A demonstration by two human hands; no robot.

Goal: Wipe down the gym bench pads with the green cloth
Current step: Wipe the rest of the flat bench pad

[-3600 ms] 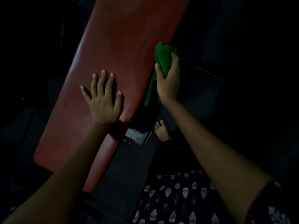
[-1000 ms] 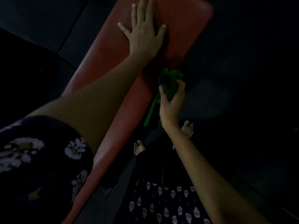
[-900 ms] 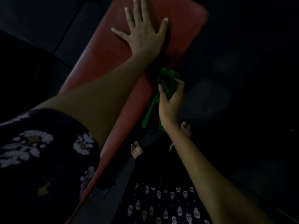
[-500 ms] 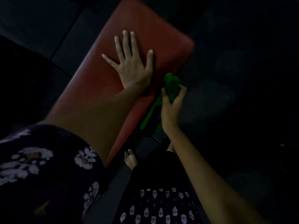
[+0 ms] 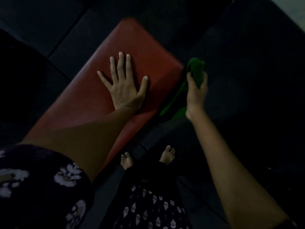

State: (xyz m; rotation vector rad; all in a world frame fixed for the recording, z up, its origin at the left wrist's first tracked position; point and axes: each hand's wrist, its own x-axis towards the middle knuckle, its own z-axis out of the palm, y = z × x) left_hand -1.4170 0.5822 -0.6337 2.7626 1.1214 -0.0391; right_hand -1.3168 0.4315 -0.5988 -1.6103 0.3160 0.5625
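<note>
A red bench pad (image 5: 148, 47) runs from the lower left to the upper middle, its rounded far end in view. My left hand (image 5: 123, 85) lies flat on the pad with fingers spread. My right hand (image 5: 196, 93) grips the bunched green cloth (image 5: 195, 68) just off the pad's right side edge, near the far corner. A strip of the cloth (image 5: 173, 100) hangs down beside the pad below my hand. The scene is very dark.
Dark rubber floor mats (image 5: 247, 80) surround the bench. My bare feet (image 5: 167, 155) stand on the floor just right of the pad, below my hands. A paler patch of floor (image 5: 295, 10) shows at the top right corner.
My right hand and the cloth have slid along the pad's side edge to its far corner. My left hand stays flat on the pad. The view has tipped, showing the pad's far end.
</note>
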